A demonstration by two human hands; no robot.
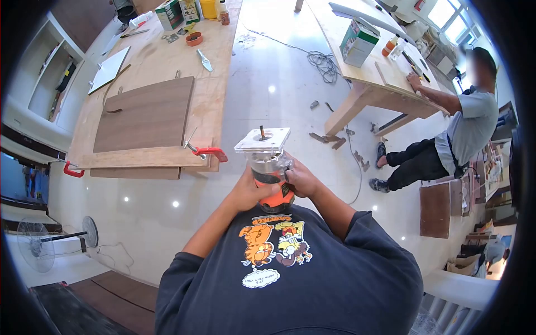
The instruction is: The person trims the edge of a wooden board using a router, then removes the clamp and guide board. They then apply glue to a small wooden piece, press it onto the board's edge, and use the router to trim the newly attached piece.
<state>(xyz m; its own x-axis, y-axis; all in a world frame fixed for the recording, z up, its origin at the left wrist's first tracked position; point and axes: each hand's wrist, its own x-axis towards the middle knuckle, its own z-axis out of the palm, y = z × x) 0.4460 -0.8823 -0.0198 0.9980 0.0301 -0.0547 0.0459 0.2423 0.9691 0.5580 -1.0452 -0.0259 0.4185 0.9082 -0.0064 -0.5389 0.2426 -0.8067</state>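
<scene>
An orange and black trim router (273,190) is held upside down against my chest, its clear square base (262,140) facing up and a bit (262,133) sticking out of it. My left hand (252,188) is wrapped round the left side of the body. On the right side, my right hand (301,177) grips near the metal collar and clear knob. To the left, a brown board (145,116) lies on the wooden workbench (206,106), where a red clamp (211,153) is fixed at the near corner.
Another person (469,111) stands at the right table (357,72), one hand on a board. A cable (324,66) and wood scraps (329,139) lie on the floor. Tins, bottles and a scraper (204,60) sit on the workbench. A fan (89,231) stands lower left.
</scene>
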